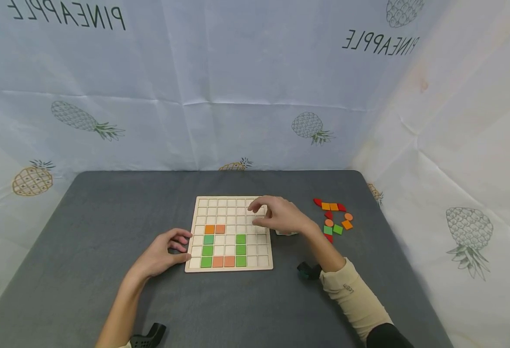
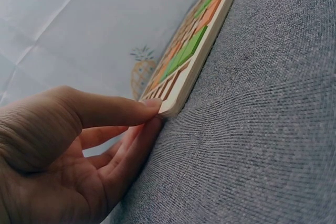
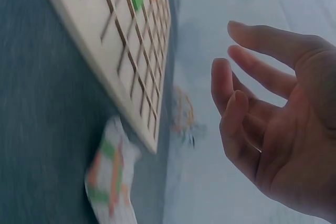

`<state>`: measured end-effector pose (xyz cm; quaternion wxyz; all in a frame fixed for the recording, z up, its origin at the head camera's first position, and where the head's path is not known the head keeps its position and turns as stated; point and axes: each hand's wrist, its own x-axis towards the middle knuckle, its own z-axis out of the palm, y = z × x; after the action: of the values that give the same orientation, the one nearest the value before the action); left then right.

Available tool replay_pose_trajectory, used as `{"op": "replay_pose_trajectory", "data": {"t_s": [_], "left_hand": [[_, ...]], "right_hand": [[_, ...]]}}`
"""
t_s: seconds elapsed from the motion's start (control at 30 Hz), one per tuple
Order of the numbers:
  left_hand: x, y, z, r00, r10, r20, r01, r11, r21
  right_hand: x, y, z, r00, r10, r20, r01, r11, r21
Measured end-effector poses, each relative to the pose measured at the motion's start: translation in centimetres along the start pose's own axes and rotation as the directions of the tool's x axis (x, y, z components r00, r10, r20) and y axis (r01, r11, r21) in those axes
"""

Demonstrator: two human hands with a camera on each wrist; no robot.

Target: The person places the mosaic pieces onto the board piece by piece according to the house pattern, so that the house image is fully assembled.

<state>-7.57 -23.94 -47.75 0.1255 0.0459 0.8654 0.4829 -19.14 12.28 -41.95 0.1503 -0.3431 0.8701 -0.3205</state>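
Observation:
A pale wooden grid board (image 1: 230, 270) lies on the grey table. Green squares (image 1: 240, 250) and orange squares (image 1: 223, 261) sit in its cells, forming two green columns joined along the bottom by orange, with two more orange squares atop the left column. My left hand (image 1: 161, 252) holds the board's near left edge, its thumb on the rim at the corner and its fingertips against the side. Above the board's far right part hovers my right hand (image 1: 283, 215), fingers curved, thumb and fingertips apart, nothing between them. A patterned card (image 3: 107, 177) lies beside the board, partly hidden by the right arm in the head view.
Right of the board lie loose pieces: red ones (image 1: 328, 215), orange squares (image 1: 334, 207), orange discs (image 1: 348, 217) and green squares (image 1: 337, 229). The table (image 1: 120, 203) ends at a pineapple-print cloth (image 1: 246, 72) behind and at the sides.

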Motion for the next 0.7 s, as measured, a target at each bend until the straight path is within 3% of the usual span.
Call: {"op": "replay_pose_trajectory", "data": {"t_s": [0.43, 0.7], "left_hand": [[0.1, -0.1, 0.0, 1.000, -0.003, 0.003, 0.003, 1.000, 0.001], [0.0, 0.0, 0.0, 1.000, -0.021, 0.011, 0.021, 1.000, -0.007]], "right_hand": [[-5.5, 4.7, -5.1, 0.985, 0.100, -0.144, -0.090, 0.993, 0.079], [-7.9, 8.4, -7.2, 0.968, 0.206, -0.142, -0.188, 0.973, 0.132]]}}
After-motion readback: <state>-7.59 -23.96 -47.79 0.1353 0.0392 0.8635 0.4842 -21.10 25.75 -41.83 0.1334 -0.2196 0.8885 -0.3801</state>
